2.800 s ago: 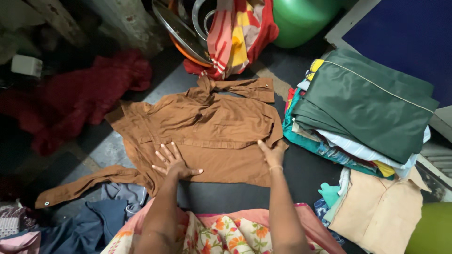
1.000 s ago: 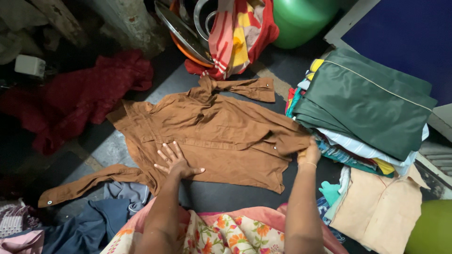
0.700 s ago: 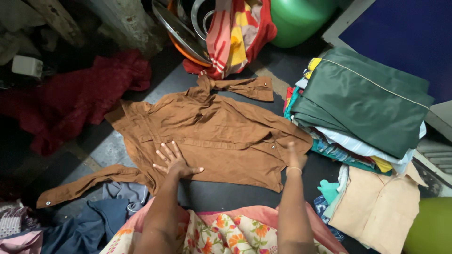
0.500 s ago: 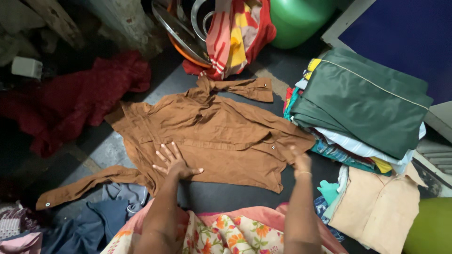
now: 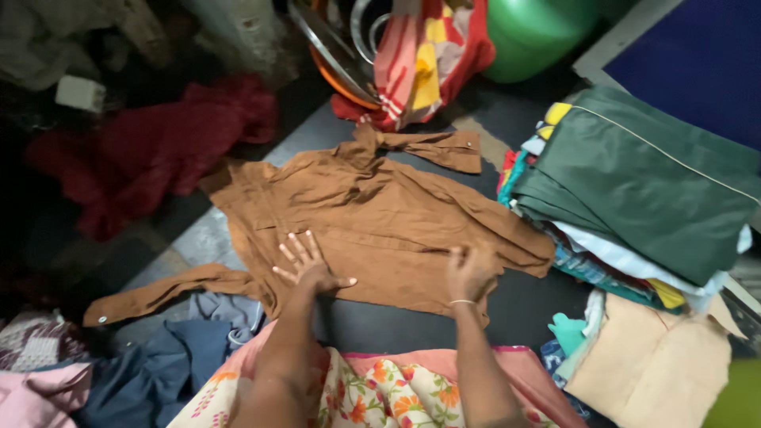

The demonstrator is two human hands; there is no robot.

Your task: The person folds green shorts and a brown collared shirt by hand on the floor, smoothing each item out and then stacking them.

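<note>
We have the brown shirt (image 5: 372,222) spread front-up on the dark floor (image 5: 523,305) in front of our knees, with our left hand (image 5: 311,265) pressed flat on its lower left part, fingers splayed and gripping nothing, and our right hand (image 5: 469,273) lying open and palm-down on the hem area toward the right. The body of the garment lies fairly smooth and its button front looks closed, so the laying-out seems largely done; we judge that the folding itself has hardly started, since one long sleeve (image 5: 170,289) trails out to the left across the floor and the other sleeve (image 5: 432,148) stretches away at the top, neither brought in over the body. To the right a stack of folded clothes (image 5: 634,206) topped by a green piece stands just beside the shirt's edge, and a beige garment (image 5: 658,364) lies flat below it. A red cloth (image 5: 151,150) sits crumpled at the upper left, and dark blue clothing (image 5: 143,380) is bunched near our left knee.
</note>
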